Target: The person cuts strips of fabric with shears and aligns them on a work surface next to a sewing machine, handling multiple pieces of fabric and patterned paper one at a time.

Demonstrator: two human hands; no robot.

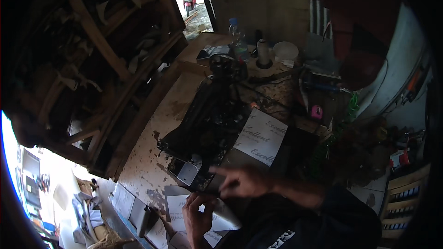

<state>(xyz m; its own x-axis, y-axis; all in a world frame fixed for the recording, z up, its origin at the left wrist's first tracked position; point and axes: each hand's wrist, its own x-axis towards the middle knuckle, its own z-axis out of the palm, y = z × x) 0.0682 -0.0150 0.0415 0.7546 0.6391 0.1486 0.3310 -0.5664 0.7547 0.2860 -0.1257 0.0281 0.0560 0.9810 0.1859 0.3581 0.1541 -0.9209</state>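
My left hand (197, 216) is closed, its fingers curled on a white sheet with grey printed script (224, 218), whose edge bends up beside the fingers. Just above it, my right hand (242, 182) holds nothing that shows. Its index finger stretches left toward a shiny metal plate (188, 173) on a black sewing machine (198, 110), and the other fingers are partly bent. Whether that fingertip touches the machine cannot be made out. Another printed white sheet (262, 136) lies on the table, right of the machine.
Along the table's back stand a plastic bottle with a blue cap (237, 41), a thread cone (263, 55) and a pale round container (286, 50). A pink object (316, 112) lies to the right. A wooden frame (101, 41) rises at left. More sheets (123, 200) lie at front left.
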